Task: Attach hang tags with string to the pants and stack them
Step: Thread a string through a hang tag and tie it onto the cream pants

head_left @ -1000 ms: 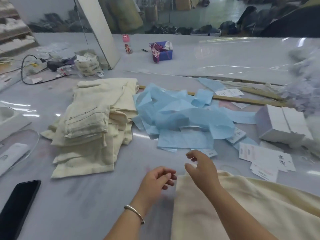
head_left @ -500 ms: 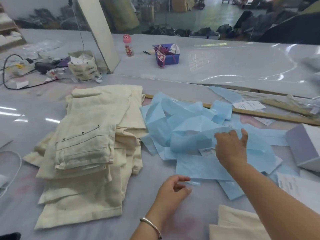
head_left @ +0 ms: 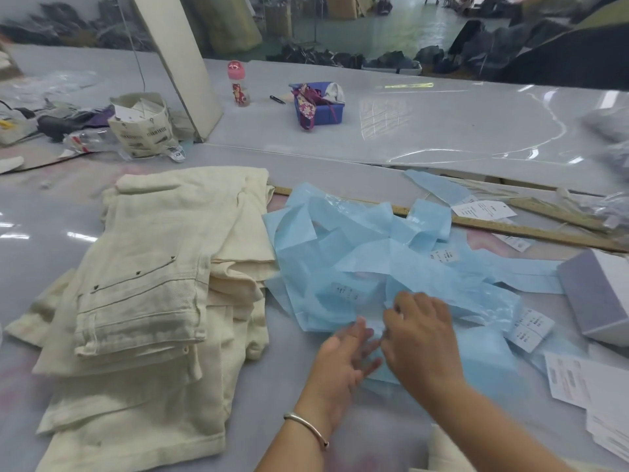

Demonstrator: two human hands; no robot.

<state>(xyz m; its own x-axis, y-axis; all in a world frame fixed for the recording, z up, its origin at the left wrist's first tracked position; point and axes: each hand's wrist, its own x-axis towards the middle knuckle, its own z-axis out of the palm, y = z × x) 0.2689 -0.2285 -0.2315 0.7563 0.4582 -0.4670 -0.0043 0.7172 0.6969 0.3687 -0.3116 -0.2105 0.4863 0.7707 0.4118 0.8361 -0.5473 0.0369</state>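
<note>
A stack of folded cream pants (head_left: 153, 284) lies at the left of the table. A heap of light blue paper strips (head_left: 357, 253), some with small white labels, lies in the middle. My right hand (head_left: 422, 338) rests on the near edge of this heap, fingers curled down onto a blue strip (head_left: 371, 327). My left hand (head_left: 343, 366), a bangle on its wrist, lies beside it with fingers spread and touches the same strip. White hang tags (head_left: 571, 379) lie at the right. An edge of another cream garment (head_left: 442, 451) shows at the bottom.
A white box (head_left: 599, 294) stands at the right edge. A long wooden ruler (head_left: 510, 228) runs behind the blue heap. Farther back are a blue basket (head_left: 320, 110), a pink-capped bottle (head_left: 238, 83), a printed bag (head_left: 143, 127) and a slanted white board (head_left: 180, 63).
My right hand drew back from the top of the blue heap to its near edge. My left hand moved forward and right to meet it there, fingers spreading.
</note>
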